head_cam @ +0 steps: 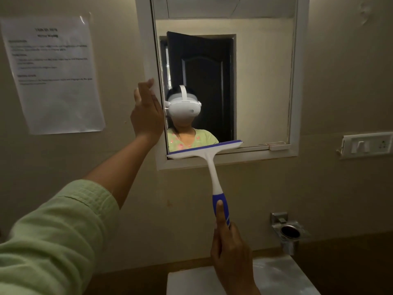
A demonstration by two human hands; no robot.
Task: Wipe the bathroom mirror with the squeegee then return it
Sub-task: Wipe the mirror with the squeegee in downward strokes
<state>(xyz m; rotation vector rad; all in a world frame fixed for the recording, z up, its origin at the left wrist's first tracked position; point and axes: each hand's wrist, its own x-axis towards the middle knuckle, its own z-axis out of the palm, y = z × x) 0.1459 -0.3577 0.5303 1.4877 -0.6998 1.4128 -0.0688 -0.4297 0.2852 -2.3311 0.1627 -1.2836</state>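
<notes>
The bathroom mirror (263, 81) hangs on the wall in a white frame and reflects a person wearing a headset and a dark door. The squeegee (210, 167) is white with a blue blade and a blue grip. Its blade lies tilted across the mirror's bottom left edge, partly on the lower frame. My right hand (230, 250) is shut on the blue grip, with the thumb stretched along it. My left hand (146, 111) is raised flat against the mirror's left frame, fingers together, holding nothing.
A printed paper sheet (55, 75) is taped to the wall left of the mirror. A switch plate (365, 144) sits at the right. A metal holder (288, 232) is fixed below it. A pale basin or counter edge (282, 277) lies at the bottom.
</notes>
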